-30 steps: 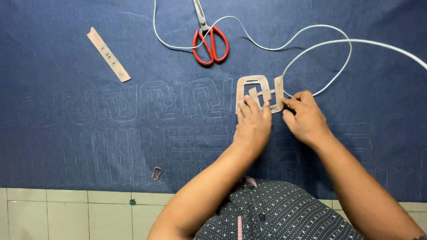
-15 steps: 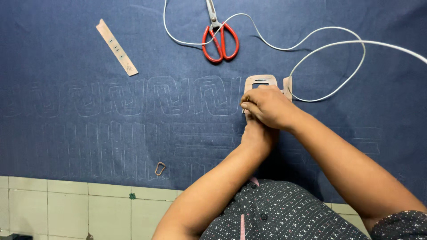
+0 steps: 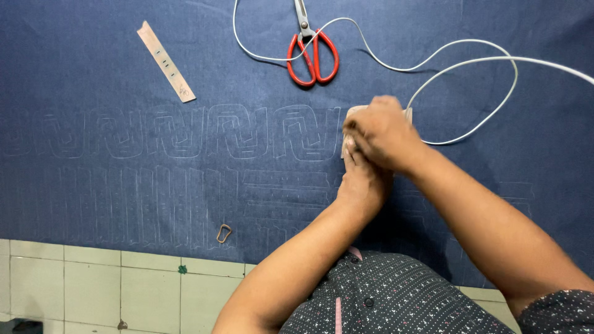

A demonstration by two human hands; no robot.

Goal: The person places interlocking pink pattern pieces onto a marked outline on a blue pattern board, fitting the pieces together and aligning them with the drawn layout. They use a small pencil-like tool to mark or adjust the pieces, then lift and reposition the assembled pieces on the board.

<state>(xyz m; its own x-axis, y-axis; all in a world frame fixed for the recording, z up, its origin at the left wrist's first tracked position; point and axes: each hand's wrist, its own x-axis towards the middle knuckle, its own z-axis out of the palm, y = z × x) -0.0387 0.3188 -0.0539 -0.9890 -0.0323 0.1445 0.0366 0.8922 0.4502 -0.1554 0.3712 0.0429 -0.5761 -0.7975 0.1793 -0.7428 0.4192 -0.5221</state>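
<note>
1. A pale cardboard template lies flat on the dark blue cloth, right of the middle and toward the far side. Only its far edge and corners show, since both hands cover the rest.
2. The left hand rests flat on the template's near part, fingers stretched away from the person and held close together, pressing the card onto the cloth.
3. The right hand crosses over the left one and lies on top of the template, fingers curled. It is blurred, and whether it pinches anything between its fingertips cannot be told.
4. To the left of the template a row of chalked outlines of the same blocky shape runs across the cloth, with fainter chalk lines nearer the person.
5. A white cord loops just to the right of the hands and runs off the right edge; its other stretch curves to the far side.
6. Red-handled scissors lie beyond the hands, on the cord.
7. A pale card strip lies slantwise at far left.
8. A small metal clip sits near the cloth's near edge, by the pale tiled floor.
</note>
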